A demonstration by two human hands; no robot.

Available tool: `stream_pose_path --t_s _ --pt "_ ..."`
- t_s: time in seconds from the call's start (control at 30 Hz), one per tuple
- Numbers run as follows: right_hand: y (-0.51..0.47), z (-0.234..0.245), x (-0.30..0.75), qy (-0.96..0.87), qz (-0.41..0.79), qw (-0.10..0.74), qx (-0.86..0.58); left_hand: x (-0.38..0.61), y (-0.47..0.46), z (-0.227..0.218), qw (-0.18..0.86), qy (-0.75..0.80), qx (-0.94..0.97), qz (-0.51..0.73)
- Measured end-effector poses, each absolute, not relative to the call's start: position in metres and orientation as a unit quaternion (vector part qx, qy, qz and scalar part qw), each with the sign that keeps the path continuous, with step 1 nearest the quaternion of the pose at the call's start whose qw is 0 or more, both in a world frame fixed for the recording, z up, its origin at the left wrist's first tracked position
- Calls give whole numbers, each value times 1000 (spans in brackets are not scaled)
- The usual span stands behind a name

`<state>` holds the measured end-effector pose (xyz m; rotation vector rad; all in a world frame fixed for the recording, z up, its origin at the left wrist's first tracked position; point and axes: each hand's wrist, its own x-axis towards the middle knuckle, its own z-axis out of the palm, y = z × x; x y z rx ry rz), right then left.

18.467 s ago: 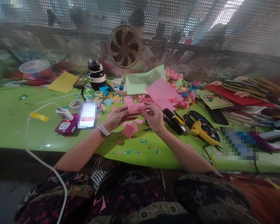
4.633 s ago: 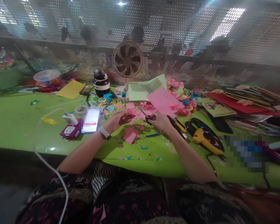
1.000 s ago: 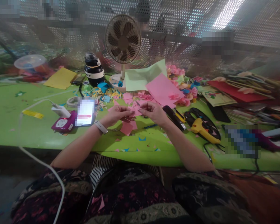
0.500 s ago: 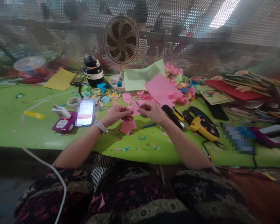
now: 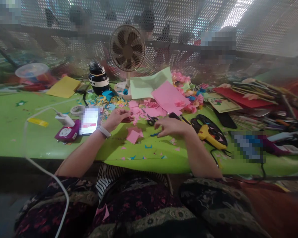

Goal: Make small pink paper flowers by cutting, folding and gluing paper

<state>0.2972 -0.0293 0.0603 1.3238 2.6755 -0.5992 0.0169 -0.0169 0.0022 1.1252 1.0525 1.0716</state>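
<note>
My left hand (image 5: pixel 116 118) is closed in a pinch on a small folded pink paper piece (image 5: pixel 135 115), held just above the green table (image 5: pixel 20 138). My right hand (image 5: pixel 172 127) has come away from the paper and hovers low over the table with its fingers stretched out, holding nothing. Its fingertips are near a small blue paper strip (image 5: pixel 155 134). A pair of small scissors (image 5: pixel 150 119) lies between the two hands. Loose pink paper squares (image 5: pixel 133 135) lie below my left hand.
A phone (image 5: pixel 89 116) and a purple charger block (image 5: pixel 66 134) with a white cable lie left. Behind stand a small fan (image 5: pixel 127 53), a black mug (image 5: pixel 98 79), pink sheets (image 5: pixel 167 97) and paper flowers (image 5: pixel 186 89). A yellow glue gun (image 5: pixel 208 134) lies right.
Half a second ago both hands pinched the pink piece together. Now my right hand has let go and dropped toward the table; my left hand keeps the piece.
</note>
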Motion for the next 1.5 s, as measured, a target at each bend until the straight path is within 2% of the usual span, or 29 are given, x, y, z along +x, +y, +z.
stream_pose_path --t_s 0.13,0.27,0.4,0.67,0.83,0.9,1.07,1.17,1.33,1.5 --pt "-35 53 277 868 -99 135 468 13 -14 2 587 457 466 480" --pt "-29 62 287 863 -112 139 472 10 -10 1 584 456 457 492" --pt "-22 69 305 865 -132 52 482 9 -9 1 580 455 448 506" --pt "-7 32 277 813 -100 -183 543 10 -11 4 589 454 447 497" --pt "-10 60 305 774 -74 -303 551 16 -19 8 605 469 482 426" --pt "-10 71 321 769 -53 -278 573 21 -23 9 614 475 493 393" --pt "-7 65 349 766 -10 -48 641 36 -26 17 625 474 513 348" --pt "-10 50 357 747 2 30 664 49 -34 23 637 467 518 328" --pt "-20 40 366 769 -9 23 638 79 -59 26 679 443 520 270" --pt "-22 39 365 855 -116 -27 505 92 -70 12 686 488 490 224"
